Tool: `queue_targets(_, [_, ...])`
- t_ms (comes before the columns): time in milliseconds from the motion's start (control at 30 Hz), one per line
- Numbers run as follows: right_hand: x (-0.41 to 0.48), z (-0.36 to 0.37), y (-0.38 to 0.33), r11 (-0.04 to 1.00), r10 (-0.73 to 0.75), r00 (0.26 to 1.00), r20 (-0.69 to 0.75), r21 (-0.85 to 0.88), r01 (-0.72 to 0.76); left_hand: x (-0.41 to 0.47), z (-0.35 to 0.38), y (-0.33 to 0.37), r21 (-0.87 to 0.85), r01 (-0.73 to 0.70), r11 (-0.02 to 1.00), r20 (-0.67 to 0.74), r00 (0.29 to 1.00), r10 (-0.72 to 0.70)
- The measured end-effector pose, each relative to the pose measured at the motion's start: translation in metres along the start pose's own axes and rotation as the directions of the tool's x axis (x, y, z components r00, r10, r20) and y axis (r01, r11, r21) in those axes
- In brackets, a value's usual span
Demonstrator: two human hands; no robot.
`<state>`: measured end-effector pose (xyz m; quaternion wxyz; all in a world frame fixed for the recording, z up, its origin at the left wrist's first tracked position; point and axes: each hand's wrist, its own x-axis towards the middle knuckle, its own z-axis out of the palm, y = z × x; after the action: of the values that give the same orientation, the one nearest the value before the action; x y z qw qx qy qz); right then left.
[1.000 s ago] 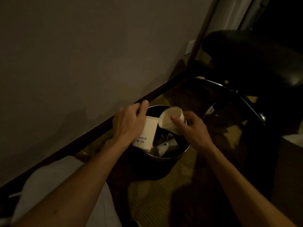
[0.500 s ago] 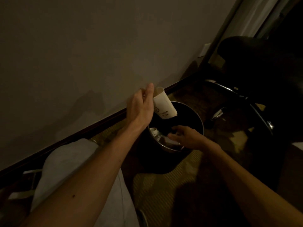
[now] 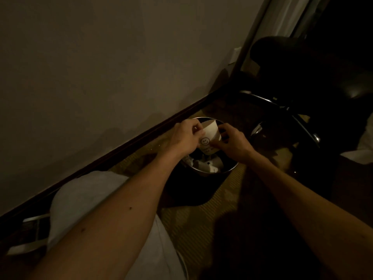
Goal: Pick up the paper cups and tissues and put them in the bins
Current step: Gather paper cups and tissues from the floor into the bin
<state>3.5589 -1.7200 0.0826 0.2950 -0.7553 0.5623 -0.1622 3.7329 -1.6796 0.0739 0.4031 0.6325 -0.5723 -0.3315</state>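
Right now you hold one cup (image 3: 210, 136) in both hands, just above the open bin (image 3: 201, 171), which stands on the carpet near the wall (image 3: 101, 57). Your left hand (image 3: 184, 137) curls its fingers on the cup's rim side; your right hand (image 3: 235, 143) grips the lower wall near the base. The cup is tilted, with its printed smiley facing you.

Treat it as very light and thin-walled. It likely buckles under a hard squeeze, though that hardly matters for waste. The paper looks dry and matte, so I'd expect little slip. The rolled rim and the base are probably its stiffest parts, so take hold there if you want control; the mid-wall likely just folds.

White paper scraps (image 3: 210, 165) already lie in the bin; in this dim light you cannot tell cups from tissues. A light cup may bounce off that pile, so release low over the opening.
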Motion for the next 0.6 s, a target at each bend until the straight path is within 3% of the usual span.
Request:
queue_targets(100, [-0.004,0.010,0.016,0.997,0.078,0.994,0.080,-0.009,-0.078,0.001,-0.002,-0.019,0.331,-0.029,0.943,0.053,0.999,0.012])
queue_targets(200, [-0.006,0.015,0.023,0.996,0.091,0.988,0.127,0.013,-0.093,0.001,-0.006,-0.033,0.506,-0.042,0.861,0.122,0.992,-0.023])
queue_targets(367, [-0.011,0.027,0.021,0.978,0.039,0.975,0.217,-0.207,0.007,0.001,-0.003,-0.036,0.585,-0.097,0.806,0.153,0.988,0.008])
queue_targets(467, [-0.015,0.027,0.017,0.973,0.042,0.964,0.262,-0.229,0.020,0.001,-0.002,-0.035,0.595,-0.111,0.796,0.191,0.982,-0.005])
queue_targets(600, [-0.024,0.021,0.001,0.980,-0.018,0.989,0.147,-0.194,0.046,-0.003,-0.015,-0.024,0.484,-0.133,0.865,0.193,0.980,0.043])
